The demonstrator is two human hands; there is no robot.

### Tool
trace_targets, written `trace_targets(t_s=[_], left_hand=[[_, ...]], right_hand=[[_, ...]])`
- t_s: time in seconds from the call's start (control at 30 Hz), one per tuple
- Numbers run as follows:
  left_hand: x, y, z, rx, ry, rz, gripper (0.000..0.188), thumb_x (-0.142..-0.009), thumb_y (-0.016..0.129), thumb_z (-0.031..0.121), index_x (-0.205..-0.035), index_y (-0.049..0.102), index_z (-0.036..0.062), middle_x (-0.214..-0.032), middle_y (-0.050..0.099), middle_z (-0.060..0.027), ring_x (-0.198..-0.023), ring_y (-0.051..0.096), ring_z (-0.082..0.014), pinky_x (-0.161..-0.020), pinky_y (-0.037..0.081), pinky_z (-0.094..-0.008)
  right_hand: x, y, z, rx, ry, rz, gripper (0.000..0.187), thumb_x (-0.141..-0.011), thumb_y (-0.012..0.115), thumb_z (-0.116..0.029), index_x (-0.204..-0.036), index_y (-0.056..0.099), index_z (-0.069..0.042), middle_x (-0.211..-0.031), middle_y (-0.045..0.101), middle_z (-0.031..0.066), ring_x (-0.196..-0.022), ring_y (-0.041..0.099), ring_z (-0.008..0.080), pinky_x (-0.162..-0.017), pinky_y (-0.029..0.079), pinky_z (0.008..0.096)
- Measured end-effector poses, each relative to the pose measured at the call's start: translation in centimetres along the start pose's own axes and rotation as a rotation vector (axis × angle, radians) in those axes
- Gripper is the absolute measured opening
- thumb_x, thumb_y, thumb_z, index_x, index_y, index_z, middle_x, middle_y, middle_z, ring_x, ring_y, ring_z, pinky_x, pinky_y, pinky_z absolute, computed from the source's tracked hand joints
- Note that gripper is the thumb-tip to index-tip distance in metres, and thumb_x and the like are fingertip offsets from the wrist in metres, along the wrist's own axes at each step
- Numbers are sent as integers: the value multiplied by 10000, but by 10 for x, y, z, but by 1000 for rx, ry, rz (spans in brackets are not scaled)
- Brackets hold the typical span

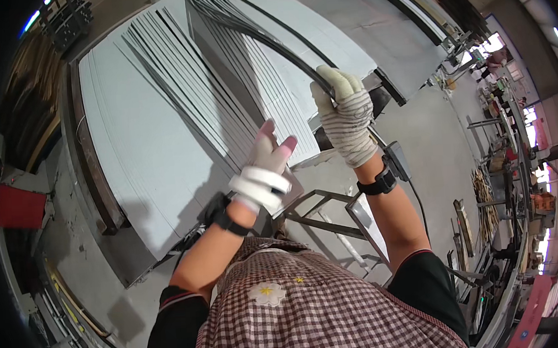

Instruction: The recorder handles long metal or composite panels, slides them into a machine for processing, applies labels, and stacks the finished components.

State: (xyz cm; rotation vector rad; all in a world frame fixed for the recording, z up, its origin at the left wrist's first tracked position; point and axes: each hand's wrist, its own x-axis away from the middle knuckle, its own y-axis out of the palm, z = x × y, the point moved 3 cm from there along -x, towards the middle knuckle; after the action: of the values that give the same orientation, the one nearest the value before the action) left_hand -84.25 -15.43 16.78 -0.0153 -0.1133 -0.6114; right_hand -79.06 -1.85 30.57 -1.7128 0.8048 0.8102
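Observation:
My right hand (345, 108), in a cream striped knit glove, is closed around the near ends of a bundle of long dark strips (269, 40). The strips arch up from the far end of the table and bend toward me. My left hand (266, 154), gloved in white with pink fingertips, hovers above the near edge of other thin grey strips (175, 71) lying side by side. Its thumb and fingers are apart, and I see nothing between them. A thick white ring, like a tape roll (259, 187), sits around the left wrist.
The strips lie on a large pale table (128, 139) with a dark side rail (90, 161). A metal frame (324, 216) stands close in front of me, beside a hanging cable (416, 197). A red box (21, 206) is at far left; racks and machinery line the right.

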Motion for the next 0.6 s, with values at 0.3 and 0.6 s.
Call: trace_targets(t_s=[0.3,0.6], left_hand=[[-175,-10,-9,-1387,229,-124,801,-819,470,644,-1409,364,113,-1470,309,-138,-1390,195,-331,-1122,153,-511],[-264,-5,-46,-1497,260,-51,818,-777,478,704,-1405,386,189,-1450,308,-151,-1330,253,-359,-1094,157,-558]], right_hand=[[-16,-28,12,7,53,-42,310,-758,704,-36,-1051,607,-70,-936,632,104,-835,608,280,-720,499,360],[-11,-57,62,-14,144,-33,277,-765,712,-54,-1028,626,-73,-921,638,97,-810,615,256,-716,500,328]])
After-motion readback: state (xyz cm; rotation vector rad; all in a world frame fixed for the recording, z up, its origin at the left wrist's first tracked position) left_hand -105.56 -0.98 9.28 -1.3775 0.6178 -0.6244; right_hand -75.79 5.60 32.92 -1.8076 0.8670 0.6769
